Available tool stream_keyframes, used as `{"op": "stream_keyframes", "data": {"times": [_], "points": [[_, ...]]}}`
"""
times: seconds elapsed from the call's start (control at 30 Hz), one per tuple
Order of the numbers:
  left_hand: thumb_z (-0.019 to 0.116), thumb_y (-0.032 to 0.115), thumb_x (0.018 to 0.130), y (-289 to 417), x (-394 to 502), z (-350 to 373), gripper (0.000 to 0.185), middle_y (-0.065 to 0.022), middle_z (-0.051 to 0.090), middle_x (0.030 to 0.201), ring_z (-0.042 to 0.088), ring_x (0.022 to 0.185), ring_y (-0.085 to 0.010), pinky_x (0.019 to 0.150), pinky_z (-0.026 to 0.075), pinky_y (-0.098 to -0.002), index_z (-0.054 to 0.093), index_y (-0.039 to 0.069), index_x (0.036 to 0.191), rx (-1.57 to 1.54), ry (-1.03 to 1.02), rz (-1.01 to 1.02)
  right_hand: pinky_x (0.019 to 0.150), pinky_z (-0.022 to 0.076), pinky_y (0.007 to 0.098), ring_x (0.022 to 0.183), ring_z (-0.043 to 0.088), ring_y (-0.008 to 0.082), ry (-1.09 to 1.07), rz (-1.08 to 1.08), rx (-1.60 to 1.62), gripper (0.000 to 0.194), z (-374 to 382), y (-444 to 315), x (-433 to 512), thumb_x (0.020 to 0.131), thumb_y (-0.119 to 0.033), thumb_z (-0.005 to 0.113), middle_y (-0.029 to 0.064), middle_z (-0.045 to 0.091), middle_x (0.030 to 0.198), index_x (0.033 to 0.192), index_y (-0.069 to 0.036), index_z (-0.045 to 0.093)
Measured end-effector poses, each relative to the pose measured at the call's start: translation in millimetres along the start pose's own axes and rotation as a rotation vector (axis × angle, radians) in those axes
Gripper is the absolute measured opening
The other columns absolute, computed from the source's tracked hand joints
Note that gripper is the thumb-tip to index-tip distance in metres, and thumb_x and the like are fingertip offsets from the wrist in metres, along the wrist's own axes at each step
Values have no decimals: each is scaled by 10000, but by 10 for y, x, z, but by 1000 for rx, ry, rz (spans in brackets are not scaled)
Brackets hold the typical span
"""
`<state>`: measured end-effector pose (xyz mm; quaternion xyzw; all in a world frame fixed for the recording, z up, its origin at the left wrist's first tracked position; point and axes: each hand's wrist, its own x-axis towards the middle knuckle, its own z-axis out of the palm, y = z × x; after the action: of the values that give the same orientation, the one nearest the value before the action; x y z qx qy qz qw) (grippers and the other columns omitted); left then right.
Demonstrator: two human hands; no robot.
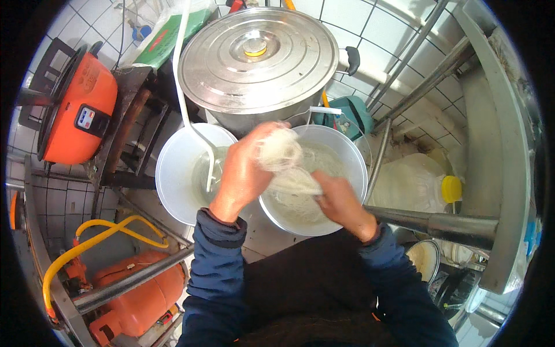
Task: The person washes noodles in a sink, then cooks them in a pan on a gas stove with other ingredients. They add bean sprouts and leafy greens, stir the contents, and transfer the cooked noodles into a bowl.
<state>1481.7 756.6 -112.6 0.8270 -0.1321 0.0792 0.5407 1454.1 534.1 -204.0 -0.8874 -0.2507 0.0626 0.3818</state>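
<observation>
My left hand (246, 169) grips one end of a pale, bunched, net-like bundle (295, 180), blurred by motion, so its exact material is hard to tell. The other end is pinched in the fingers of my right hand (340, 201). Both hands are above a white plastic bucket (363, 173) with a wire handle (325, 110), which holds cloudy greyish water (299, 208). To its left, partly behind my left wrist, stands a second white plastic bucket (173, 173). A white pipe (184, 104) bends down into it, over liquid at its bottom.
A large lidded steel pot (277, 82) stands behind the buckets. On the left are an orange electric cooker (82, 112) and an orange gas cylinder (138, 290) with a yellow hose (86, 240). Metal frame bars (433, 223) and a yellow-capped plastic jug (403, 182) flank the right.
</observation>
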Motion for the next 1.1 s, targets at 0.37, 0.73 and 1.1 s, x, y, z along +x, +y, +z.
{"op": "stream_keyframes", "data": {"times": [0.37,0.73,1.1], "points": [[643,184,998,-409,-155,412,379,-103,657,1238,638,1088,-227,997,499,-363,591,17,1333,-1163,26,-571,743,517,415,884,672,381,147,81,271,171,68,86,333,891,-101,661,209,679,943,1027,-7,616],[716,182,872,-874,-172,410,311,-90,657,1023,616,896,-185,804,508,-316,642,13,1122,-431,35,-210,785,506,474,878,632,396,267,-113,-34,154,-170,-70,103,907,-84,557,214,635,1009,1014,-8,636],[730,69,803,-652,-25,339,375,-69,723,1051,663,949,-163,858,518,-308,693,-9,1168,-406,-105,-435,912,532,335,1073,642,216,234,285,818,330,155,739,471,904,-27,617,132,639,1185,1233,-40,637]]}}
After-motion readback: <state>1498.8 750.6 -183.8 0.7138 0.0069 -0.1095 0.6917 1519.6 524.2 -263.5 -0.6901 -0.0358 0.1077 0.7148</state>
